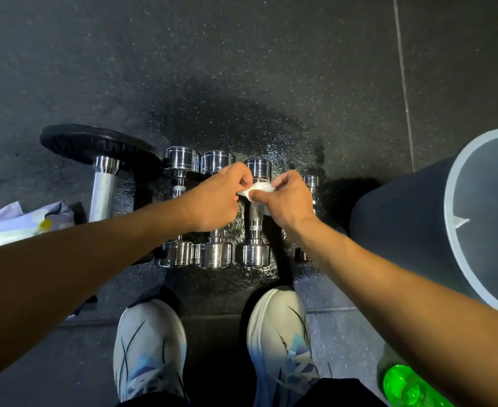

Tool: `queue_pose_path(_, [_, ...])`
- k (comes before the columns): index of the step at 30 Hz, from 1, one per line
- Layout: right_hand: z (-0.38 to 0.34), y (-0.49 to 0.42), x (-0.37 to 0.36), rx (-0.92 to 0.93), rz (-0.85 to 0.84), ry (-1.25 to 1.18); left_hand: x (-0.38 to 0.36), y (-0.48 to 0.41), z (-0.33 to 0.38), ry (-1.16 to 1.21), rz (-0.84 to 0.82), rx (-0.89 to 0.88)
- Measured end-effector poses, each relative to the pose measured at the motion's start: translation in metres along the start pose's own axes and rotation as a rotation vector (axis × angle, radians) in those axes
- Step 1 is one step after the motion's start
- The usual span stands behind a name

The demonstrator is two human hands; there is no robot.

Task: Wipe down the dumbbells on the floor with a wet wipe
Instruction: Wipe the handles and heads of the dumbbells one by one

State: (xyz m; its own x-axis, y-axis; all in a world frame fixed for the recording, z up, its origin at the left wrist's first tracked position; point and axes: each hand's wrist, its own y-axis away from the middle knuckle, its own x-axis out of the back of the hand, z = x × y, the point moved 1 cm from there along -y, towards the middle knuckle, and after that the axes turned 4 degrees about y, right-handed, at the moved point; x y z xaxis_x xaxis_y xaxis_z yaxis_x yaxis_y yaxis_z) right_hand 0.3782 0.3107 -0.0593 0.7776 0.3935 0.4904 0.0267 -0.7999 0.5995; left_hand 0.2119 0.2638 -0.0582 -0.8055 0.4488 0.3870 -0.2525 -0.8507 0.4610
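- Dark speckled rubber floor [242, 69], with a wet, glossy patch around the weights.
- A row of chrome dumbbells [255, 212] lies on that wet patch, handles pointing away from the person, just ahead of two white-and-blue shoes [151, 348].
- Both hands meet over the row: the left hand [215, 201] and right hand [286, 201] each pinch an end of a small white wet wipe [258, 190], fingers closed on it, holding it just above the third dumbbell's handle.
- Whether the wipe touches the metal, I cannot tell.
- Far left, a bigger dumbbell with a black plate [95, 145] lies by a pale wipes packet [21, 224].
- On the right, a grey bin [453, 230]; a green bottle [403, 386] sits at the bottom corner.
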Motion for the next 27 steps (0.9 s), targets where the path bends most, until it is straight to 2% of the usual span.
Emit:
queue_pose_path(2, [-0.005, -0.007, 0.000, -0.031, 0.026, -0.070, -0.004, 0.001, 0.000, -0.132, 0.150, -0.025])
queue_pose_path(4, [-0.005, -0.011, -0.001, -0.081, -0.003, -0.138, -0.006, 0.002, 0.001, -0.157, 0.230, -0.017])
queue_pose_path(12, [0.022, 0.006, -0.001, -0.266, -0.292, -0.004, -0.014, 0.012, 0.008, -0.373, -0.064, -0.025])
queue_pose_path(14, [0.025, 0.008, -0.001, -0.272, -0.291, 0.024, -0.016, 0.012, 0.009, -0.427, -0.101, -0.057])
queue_pose_path(18, [0.013, -0.006, 0.005, -0.240, -0.232, -0.138, -0.022, 0.015, 0.013, -0.490, -0.153, -0.089])
queue_pose_path(22, [0.003, -0.024, 0.010, -0.202, -0.176, -0.246, -0.025, 0.018, 0.019, -0.527, -0.114, -0.146])
queue_pose_path(25, [0.014, -0.013, 0.009, -0.276, -0.225, -0.374, -0.029, 0.020, 0.017, -0.542, -0.089, -0.190])
queue_pose_path(27, [0.026, -0.007, 0.007, -0.296, -0.221, -0.348, -0.029, 0.020, 0.014, -0.532, -0.086, -0.187])
